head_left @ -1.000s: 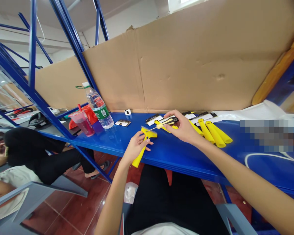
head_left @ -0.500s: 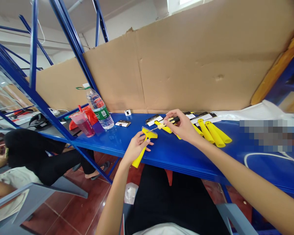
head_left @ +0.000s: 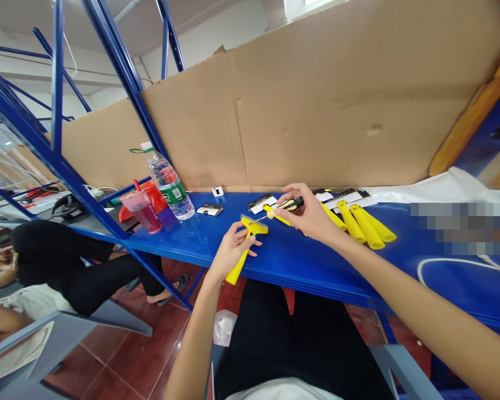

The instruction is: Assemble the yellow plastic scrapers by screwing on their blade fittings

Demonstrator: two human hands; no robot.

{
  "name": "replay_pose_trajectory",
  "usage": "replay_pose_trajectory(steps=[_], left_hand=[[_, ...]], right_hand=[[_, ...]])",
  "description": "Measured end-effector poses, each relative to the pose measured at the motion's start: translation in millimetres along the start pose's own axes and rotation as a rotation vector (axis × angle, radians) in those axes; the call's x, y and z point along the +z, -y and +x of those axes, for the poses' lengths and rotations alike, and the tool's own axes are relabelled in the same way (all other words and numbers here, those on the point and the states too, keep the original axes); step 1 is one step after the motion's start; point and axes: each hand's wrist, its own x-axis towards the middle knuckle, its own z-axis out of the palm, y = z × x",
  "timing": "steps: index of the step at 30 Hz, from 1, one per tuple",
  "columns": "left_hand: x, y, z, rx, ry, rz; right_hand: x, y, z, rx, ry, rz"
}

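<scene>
My left hand (head_left: pixel 235 247) is closed round a yellow scraper (head_left: pixel 238 269), its wide head pointing away from me and its handle toward the table's front edge. In my right hand (head_left: pixel 306 214) is a screwdriver (head_left: pixel 290 204) with a black and pale yellow handle. The screwdriver's thin shaft slants down to the left, and its tip is at the scraper's head. Whether the tip sits in a screw is too small to tell. Several more yellow handles (head_left: pixel 366 226) lie just right of my right hand, some partly hidden behind it.
On the blue table (head_left: pixel 316 266) stand a water bottle (head_left: pixel 173 186) and a red drink cup (head_left: pixel 143 210). Black-and-white packets (head_left: pixel 262 204) lie near the cardboard wall (head_left: pixel 300 111). A white cable (head_left: pixel 450 261) curls at right. Another person sits at far left.
My right hand and the screwdriver handle have shifted very slightly, with the tip still at the scraper's head. The left hand keeps its hold. The whole view has moved a little.
</scene>
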Motion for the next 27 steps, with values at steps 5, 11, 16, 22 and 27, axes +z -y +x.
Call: replay_pose_trajectory(steps=[5,11,16,22,27], left_hand=[[-0.5,0.6,-0.1,0.002,0.011,0.014],[-0.9,-1.1,-0.7,-0.001,0.016,0.021],[-0.9,-0.9,-0.4,0.005,0.013,0.02],[-1.0,1.3,0.1,0.008,0.02,0.007],[-0.7,0.3,0.3,0.003,0.025,0.005]], right_hand=[[0.2,0.4,1.0,0.002,0.0,0.039],[-0.4,4.5,0.1,0.073,0.013,0.002],[-1.5,4.6,0.6,-0.079,0.019,-0.019],[-1.1,2.2,0.9,0.015,0.02,-0.013],[0.5,0.8,0.7,0.003,0.006,0.001]])
